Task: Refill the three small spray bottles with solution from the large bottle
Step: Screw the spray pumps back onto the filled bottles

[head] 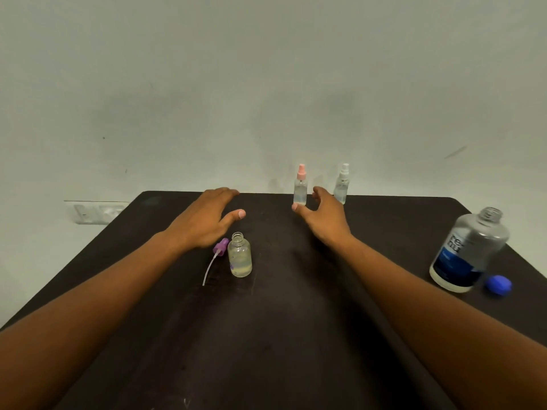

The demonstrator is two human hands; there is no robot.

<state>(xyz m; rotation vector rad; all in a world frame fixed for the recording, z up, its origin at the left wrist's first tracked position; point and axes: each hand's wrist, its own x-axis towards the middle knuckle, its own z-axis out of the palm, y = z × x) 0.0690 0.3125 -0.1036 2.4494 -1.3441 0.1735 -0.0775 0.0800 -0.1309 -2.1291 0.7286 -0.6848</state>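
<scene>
The right hand point(324, 216) reaches across the dark surface point(281, 335) with its fingers point(318, 192) spread in an open curl and holding nothing; the pink-capped spray bottle point(300, 186) stands just beyond its thumb, near enough that I cannot tell whether they touch. The white-capped spray bottle point(342, 184) stands just behind those fingertips. Both are slim and upright at the far edge, so a fast or off-centre closing of the fingers could knock either one over or off the back.

The left hand point(204, 221) hovers palm down, fingers loosely extended, empty. Just nearer than its thumb stands the uncapped small bottle point(240, 255), partly filled, with its purple sprayer head point(220, 246) and tube lying alongside. A careless drop of that wrist could tip it and spill liquid.

Well out to the right of the right hand's fingers, the large bottle point(469, 250) stands open beside its blue cap point(498, 286), close to the right forearm; a sideways sweep of that arm could topple it.
</scene>
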